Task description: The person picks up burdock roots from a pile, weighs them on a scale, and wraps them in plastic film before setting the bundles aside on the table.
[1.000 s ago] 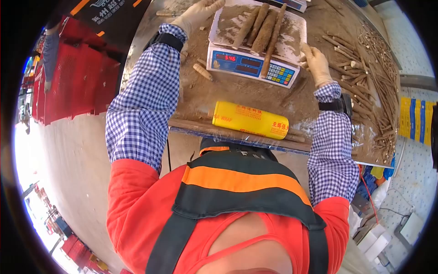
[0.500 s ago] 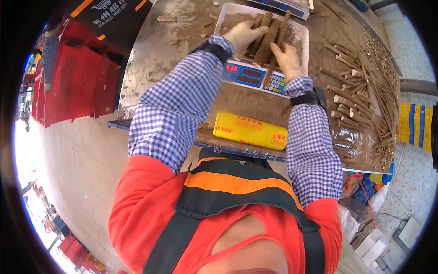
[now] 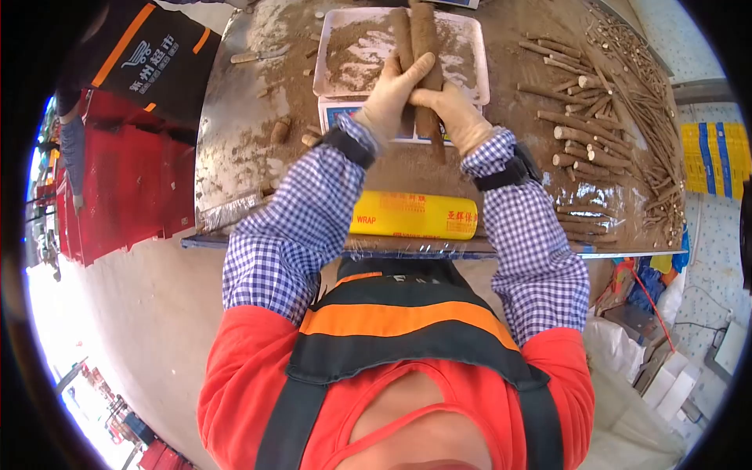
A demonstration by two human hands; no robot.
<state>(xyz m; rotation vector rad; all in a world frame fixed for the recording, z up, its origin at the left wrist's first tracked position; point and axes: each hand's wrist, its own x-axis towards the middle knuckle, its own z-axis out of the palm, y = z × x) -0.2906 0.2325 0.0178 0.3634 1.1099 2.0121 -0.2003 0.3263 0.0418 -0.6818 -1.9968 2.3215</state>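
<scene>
A small bundle of long brown yams [image 3: 425,47] is gripped between my two gloved hands. My left hand [image 3: 392,94] wraps the bundle from the left, its thumb lying across the front. From the right, my right hand [image 3: 458,113] closes round the same yams, its fingers partly hidden. The bundle is held over the white scale tray [image 3: 356,51], which has loose soil in it. Both hands and the yams partly cover the scale's front panel [image 3: 337,115].
A yellow box of cling wrap [image 3: 415,215] lies near the table's front edge. More yams [image 3: 591,141] are spread on the right of the table [image 3: 489,168]. A knife [image 3: 258,55] and short root pieces [image 3: 280,131] lie left. Red crates [image 3: 129,172] stand beyond.
The yams that lay in the scale tray are now lifted and gathered between both hands. My hands have come closer together, and the view has shifted slightly right.
</scene>
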